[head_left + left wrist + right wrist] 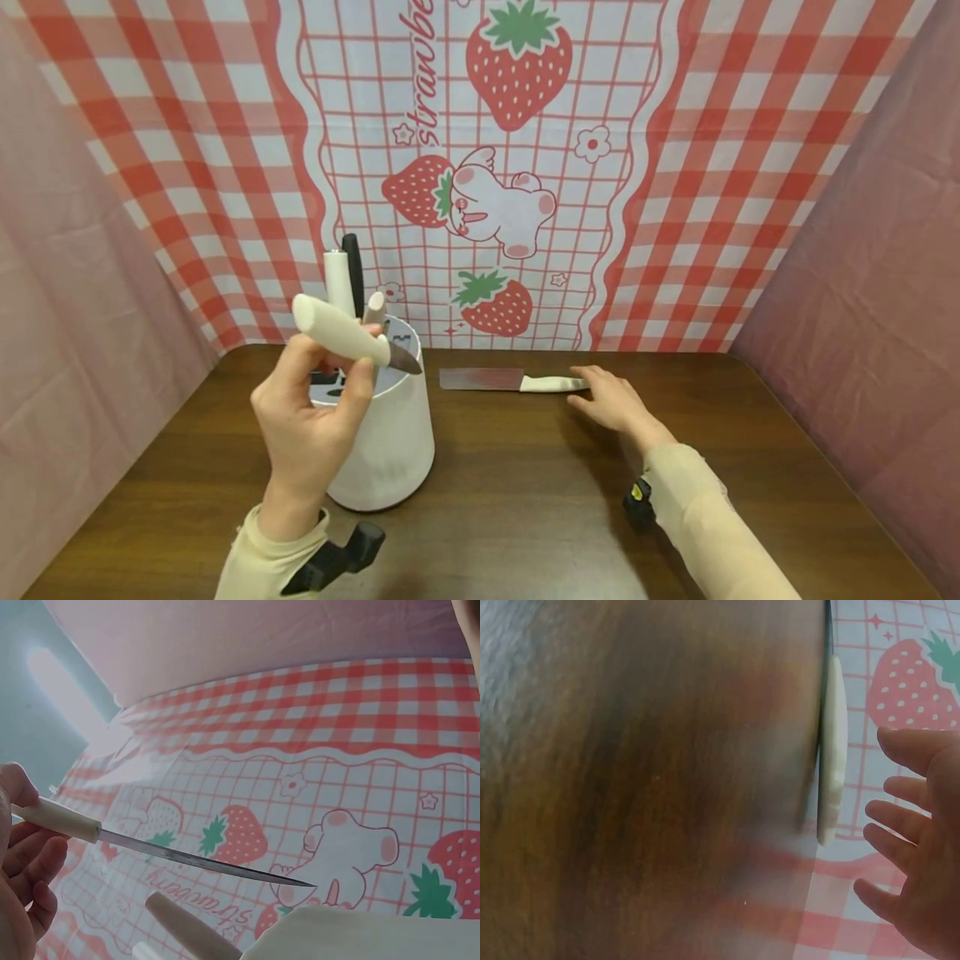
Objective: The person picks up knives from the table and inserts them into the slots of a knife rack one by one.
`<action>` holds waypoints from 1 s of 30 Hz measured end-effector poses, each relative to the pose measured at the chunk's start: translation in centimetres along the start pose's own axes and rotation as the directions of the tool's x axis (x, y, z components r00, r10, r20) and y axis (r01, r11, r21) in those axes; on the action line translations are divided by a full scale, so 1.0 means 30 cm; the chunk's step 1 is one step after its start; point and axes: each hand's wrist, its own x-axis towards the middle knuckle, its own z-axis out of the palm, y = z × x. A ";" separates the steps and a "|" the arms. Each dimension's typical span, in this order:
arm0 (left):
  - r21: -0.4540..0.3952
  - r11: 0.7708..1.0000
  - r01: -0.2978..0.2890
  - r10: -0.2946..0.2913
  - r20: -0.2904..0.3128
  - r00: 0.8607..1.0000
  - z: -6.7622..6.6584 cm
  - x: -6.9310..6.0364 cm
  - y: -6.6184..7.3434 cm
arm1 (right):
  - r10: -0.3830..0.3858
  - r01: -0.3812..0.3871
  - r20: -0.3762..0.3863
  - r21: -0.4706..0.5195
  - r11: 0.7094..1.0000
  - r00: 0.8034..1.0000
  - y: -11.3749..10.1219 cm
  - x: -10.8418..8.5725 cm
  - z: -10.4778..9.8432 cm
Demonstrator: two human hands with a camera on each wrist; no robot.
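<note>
My left hand (311, 425) holds a white-handled knife (337, 332) above a round white knife block (390, 454). In the left wrist view the knife's narrow pointed blade (202, 861) extends to the right, clear of the block's rim (375, 934). A cleaver-like kitchen knife (480, 379) with a white handle lies flat near the table's back edge, blade to the left. My right hand (615, 402) is over the end of that handle, fingers spread and relaxed. From the right wrist view, a gap shows between the fingers and the handle (833, 750).
Upright in the block stand a black handle (352, 271), a white handle (339, 283) and a pale handle (374, 308). The brown wooden table (517, 500) meets a strawberry-print checked cloth (517, 192) at the back. Pink cloth (862, 292) hangs at both sides.
</note>
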 end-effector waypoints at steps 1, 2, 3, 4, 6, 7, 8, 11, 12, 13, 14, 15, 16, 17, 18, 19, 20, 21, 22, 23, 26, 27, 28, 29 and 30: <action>0.001 1.000 -0.001 0.001 -0.007 1.000 -0.001 0.000 -0.001 | 0.003 -0.003 0.005 -0.002 1.000 1.000 0.002 0.001 0.001; 0.001 1.000 -0.002 0.002 -0.015 1.000 -0.001 0.001 -0.001 | 0.006 -0.006 0.011 -0.002 1.000 1.000 0.003 0.001 0.002; 0.001 1.000 -0.004 0.004 -0.024 1.000 -0.002 0.002 -0.002 | 0.010 -0.010 0.017 -0.005 1.000 1.000 0.004 0.001 0.002; -0.001 1.000 -0.003 0.003 -0.032 0.999 -0.003 0.003 -0.002 | 0.014 -0.014 0.025 -0.009 1.000 1.000 0.006 0.001 0.003; -0.005 1.000 -0.008 0.008 -0.048 0.999 -0.004 0.006 -0.001 | 0.020 -0.019 0.041 -0.018 1.000 0.999 0.010 0.000 0.004; -0.009 1.000 -0.010 0.009 -0.057 0.998 -0.005 0.008 -0.001 | 0.024 -0.023 0.049 -0.021 1.000 0.998 0.012 0.000 0.005; -0.013 1.000 -0.010 0.009 -0.066 0.998 -0.007 0.009 0.000 | 0.026 -0.025 0.056 -0.025 0.999 0.998 0.015 0.000 0.006; -0.050 0.999 -0.003 -0.002 -0.095 0.996 -0.013 0.012 0.001 | 0.028 -0.026 0.062 -0.034 0.999 0.998 0.022 -0.001 0.012; -0.068 0.998 0.001 -0.008 -0.104 0.995 -0.016 0.014 0.001 | 0.029 -0.027 0.060 -0.034 0.999 0.998 0.023 -0.001 0.015; -0.083 0.997 0.006 -0.015 -0.112 0.994 -0.019 0.016 0.001 | 0.030 -0.028 0.054 -0.033 0.999 0.998 0.025 0.000 0.016; -0.097 0.995 0.010 -0.022 -0.120 0.993 -0.023 0.017 0.001 | 0.033 -0.031 0.048 -0.030 0.999 0.998 0.025 0.000 0.018; -0.109 0.994 0.015 -0.029 -0.127 0.991 -0.026 0.019 0.001 | 0.034 -0.033 0.043 -0.027 0.999 0.999 0.025 0.001 0.018; -0.117 0.993 0.018 -0.034 -0.135 0.990 -0.029 0.021 0.002 | 0.032 -0.031 0.036 -0.027 0.999 0.999 0.027 0.002 0.018; -0.112 0.993 0.022 -0.038 -0.142 0.989 -0.032 0.023 0.002 | 0.034 -0.034 0.031 -0.024 0.999 0.999 0.026 0.002 0.017; -0.101 0.995 0.027 -0.041 -0.148 0.988 -0.036 0.024 0.002 | 0.036 -0.036 0.028 -0.021 0.999 0.999 0.026 0.002 0.016; -0.087 0.996 0.031 -0.044 -0.156 0.987 -0.039 0.025 0.003 | 0.038 -0.037 0.025 -0.020 0.999 0.999 0.026 0.003 0.015; -0.073 0.997 0.035 -0.047 -0.165 0.985 -0.042 0.026 0.004 | 0.037 -0.037 0.024 -0.019 0.999 0.999 0.026 0.003 0.015; -0.061 0.997 0.038 -0.048 -0.171 0.984 -0.045 0.027 0.004 | 0.037 -0.036 0.022 -0.019 0.999 0.999 0.025 0.004 0.014; -0.046 0.998 0.043 -0.051 -0.177 0.983 -0.049 0.028 0.005 | 0.032 -0.032 0.020 -0.023 0.999 0.999 0.026 0.004 0.013; -0.032 0.998 0.048 -0.053 -0.181 0.982 -0.052 0.030 0.004 | 0.033 -0.032 0.018 -0.021 0.999 0.999 0.025 0.004 0.013; -0.024 0.998 0.055 -0.059 -0.191 0.980 -0.062 0.031 0.004 | 0.023 -0.023 0.005 -0.021 1.000 1.000 0.026 0.002 0.014; -0.023 0.998 0.057 -0.060 -0.194 0.979 -0.066 0.031 0.003 | 0.020 -0.020 0.001 -0.023 1.000 1.000 0.026 0.001 0.015; -0.019 0.998 0.059 -0.062 -0.196 0.979 -0.069 0.031 0.001 | 0.015 -0.016 -0.003 -0.025 1.000 1.000 0.027 0.000 0.016; -0.014 0.998 0.060 -0.062 -0.196 0.979 -0.072 0.030 0.000 | 0.016 -0.016 -0.007 -0.022 1.000 1.000 0.027 -0.001 0.017; -0.009 0.998 0.061 -0.062 -0.197 0.978 -0.075 0.029 -0.001 | 0.014 -0.014 -0.011 -0.022 1.000 1.000 0.027 -0.001 0.019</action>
